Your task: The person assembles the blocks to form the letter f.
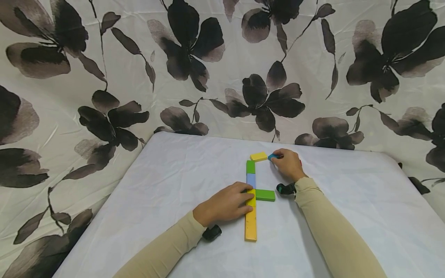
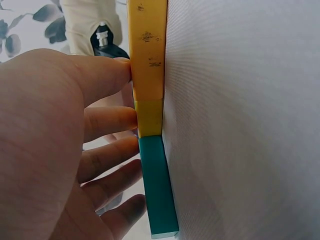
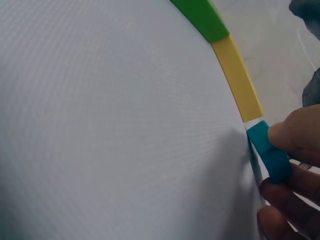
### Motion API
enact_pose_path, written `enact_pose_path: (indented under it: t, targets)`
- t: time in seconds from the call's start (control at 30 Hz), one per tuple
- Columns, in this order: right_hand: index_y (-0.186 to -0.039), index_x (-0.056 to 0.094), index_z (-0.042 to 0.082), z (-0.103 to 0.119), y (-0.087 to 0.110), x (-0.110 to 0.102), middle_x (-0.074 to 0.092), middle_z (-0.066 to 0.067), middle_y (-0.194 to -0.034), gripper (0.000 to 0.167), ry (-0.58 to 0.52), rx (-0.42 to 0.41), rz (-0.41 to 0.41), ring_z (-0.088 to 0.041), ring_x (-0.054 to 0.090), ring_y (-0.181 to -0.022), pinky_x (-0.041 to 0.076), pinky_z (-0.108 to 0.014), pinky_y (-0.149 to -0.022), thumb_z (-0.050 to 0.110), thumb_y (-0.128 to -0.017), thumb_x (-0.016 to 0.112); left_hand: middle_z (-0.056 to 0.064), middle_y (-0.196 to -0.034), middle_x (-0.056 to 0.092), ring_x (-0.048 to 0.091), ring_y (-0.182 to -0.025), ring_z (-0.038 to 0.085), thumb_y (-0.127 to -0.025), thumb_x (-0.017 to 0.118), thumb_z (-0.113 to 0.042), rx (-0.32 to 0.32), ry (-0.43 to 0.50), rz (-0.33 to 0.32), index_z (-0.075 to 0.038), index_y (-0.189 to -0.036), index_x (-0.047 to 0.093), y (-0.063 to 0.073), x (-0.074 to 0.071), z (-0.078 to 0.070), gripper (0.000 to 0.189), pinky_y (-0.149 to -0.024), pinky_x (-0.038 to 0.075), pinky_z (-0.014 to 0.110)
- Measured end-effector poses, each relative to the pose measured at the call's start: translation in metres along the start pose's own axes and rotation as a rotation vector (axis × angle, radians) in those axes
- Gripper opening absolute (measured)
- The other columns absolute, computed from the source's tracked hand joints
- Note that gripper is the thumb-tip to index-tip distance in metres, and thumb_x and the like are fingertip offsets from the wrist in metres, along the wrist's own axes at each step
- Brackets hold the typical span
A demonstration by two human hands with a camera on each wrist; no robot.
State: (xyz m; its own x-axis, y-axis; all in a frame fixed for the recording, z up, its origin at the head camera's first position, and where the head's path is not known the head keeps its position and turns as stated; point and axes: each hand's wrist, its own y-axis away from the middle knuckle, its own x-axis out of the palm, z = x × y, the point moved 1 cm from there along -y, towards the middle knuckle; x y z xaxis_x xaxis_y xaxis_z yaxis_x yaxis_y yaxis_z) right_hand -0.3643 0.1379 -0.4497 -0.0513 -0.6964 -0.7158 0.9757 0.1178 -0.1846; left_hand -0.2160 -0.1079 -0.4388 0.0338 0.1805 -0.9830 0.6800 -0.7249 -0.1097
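Observation:
Several coloured blocks form a line on the white table. From the near end come a long orange-yellow block (image 1: 250, 227), a yellow block (image 1: 253, 200), a light blue block (image 1: 251, 180) and a green block (image 1: 250, 166). Another green block (image 1: 265, 195) juts out to the right. At the far end lies a slightly slanted yellow block (image 1: 259, 156). My left hand (image 1: 224, 202) rests its spread fingers against the line's left side, touching the orange-yellow block (image 2: 147, 55) and its neighbours. My right hand (image 1: 288, 164) pinches a small blue block (image 3: 270, 150) beside the far yellow block (image 3: 237, 77).
A white cloth (image 1: 156, 193) covers the table. Behind it hangs a curtain (image 1: 222, 88) with dark flowers. A small red thing (image 1: 300, 162) shows partly behind my right hand. Dark wrist cameras sit under both wrists.

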Motion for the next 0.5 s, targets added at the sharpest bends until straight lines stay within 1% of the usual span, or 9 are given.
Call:
enact_pose_path:
  t: [0.2,0.5]
  targets:
    - [-0.118,0.069,-0.002,0.0013,-0.0005,0.0013,0.07,-0.018,-0.108,0.03,-0.003,-0.014,-0.001,-0.03,0.064,-0.101,0.052,-0.045,-0.09,0.014,-0.094,0.068,0.006,-0.145,0.051,0.045,-0.134,0.018,-0.101,0.059,-0.041,0.003,-0.008,-0.003,-0.011,-0.135,0.065,-0.0003,0.0,0.0001,0.046,-0.112,0.037,0.03]
    - [-0.119,0.069,-0.002,0.0042,0.0,0.0013,0.069,-0.017,-0.109,0.029,0.002,0.008,0.021,-0.03,0.062,-0.101,0.051,-0.045,-0.091,0.014,-0.095,0.067,0.006,-0.145,0.051,0.045,-0.135,0.018,-0.101,0.058,-0.042,-0.001,-0.013,0.002,-0.011,-0.136,0.064,-0.0006,0.0007,0.0007,0.046,-0.112,0.036,0.029]
